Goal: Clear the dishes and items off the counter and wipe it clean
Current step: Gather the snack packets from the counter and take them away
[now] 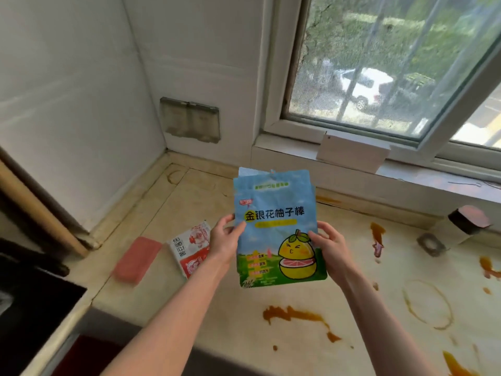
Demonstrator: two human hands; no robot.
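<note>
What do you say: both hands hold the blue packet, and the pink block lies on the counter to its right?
Wrong side: the head view shows the pink block on the counter left of the blue packet, which left hand and right hand both hold.

We see a white-framed glass window (pixel 273 109), a white car (pixel 366 85) parked beyond it, a white rectangular box (pixel 352 156) on its sill, and a grey plastic-covered wall socket (pixel 189 120).
</note>
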